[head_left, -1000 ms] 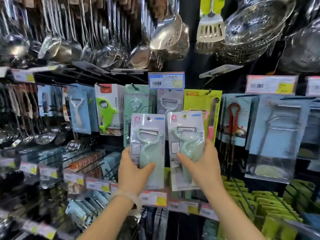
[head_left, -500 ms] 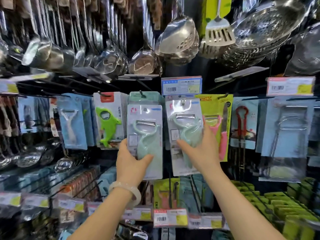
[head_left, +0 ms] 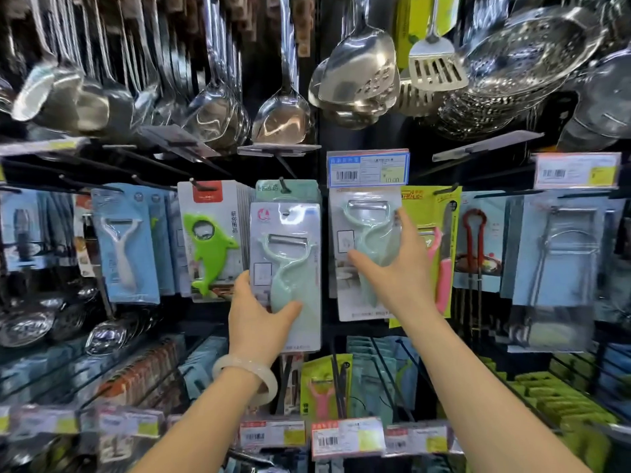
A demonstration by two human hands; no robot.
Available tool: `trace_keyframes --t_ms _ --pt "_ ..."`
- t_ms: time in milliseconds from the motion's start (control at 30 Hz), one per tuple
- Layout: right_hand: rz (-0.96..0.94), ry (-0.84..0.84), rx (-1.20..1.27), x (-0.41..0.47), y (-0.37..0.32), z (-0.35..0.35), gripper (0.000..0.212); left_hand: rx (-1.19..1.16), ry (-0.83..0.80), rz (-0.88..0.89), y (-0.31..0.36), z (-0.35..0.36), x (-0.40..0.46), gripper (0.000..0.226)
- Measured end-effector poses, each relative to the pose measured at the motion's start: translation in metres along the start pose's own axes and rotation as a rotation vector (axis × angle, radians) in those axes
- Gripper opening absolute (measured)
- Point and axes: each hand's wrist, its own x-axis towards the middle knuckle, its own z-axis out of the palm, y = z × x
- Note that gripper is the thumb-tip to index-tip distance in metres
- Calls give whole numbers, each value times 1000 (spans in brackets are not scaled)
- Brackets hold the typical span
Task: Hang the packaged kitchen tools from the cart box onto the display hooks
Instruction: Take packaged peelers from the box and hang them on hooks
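Observation:
Two blister packs with mint-green peelers are held up against the hook wall. My left hand point(head_left: 257, 317) grips the lower part of the left peeler pack point(head_left: 286, 254), whose top sits just below a black hook point(head_left: 282, 186) with a mint pack behind it. My right hand point(head_left: 397, 268) holds the right peeler pack point(head_left: 362, 240) by its lower half, thumb on the front and fingers up its right edge; the pack's top reaches under the blue price tag point(head_left: 368, 168). The cart box is out of view.
Steel ladles point(head_left: 283, 114), a slotted turner point(head_left: 435, 68) and colanders point(head_left: 526, 59) hang overhead. Beside the packs hang a green dolphin opener card point(head_left: 211, 240), a yellow-green card with a pink knife point(head_left: 440, 240) and blue carded tools. Price-tag rails and more hooks run below.
Both hands have raised their peeler packs toward the hooks; the right pack went higher, up under the blue price tag. The view tilted upward.

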Motion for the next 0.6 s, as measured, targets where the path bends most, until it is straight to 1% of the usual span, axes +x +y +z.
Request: trace_keyframes --t_ms 433,600 --pt "52 8 -55 -7 -4 8 97 -3 15 -24 -6 -6 3 95" --pt "8 32 -76 -5 -10 10 95 -14 21 -14 -7 -8 5 96"
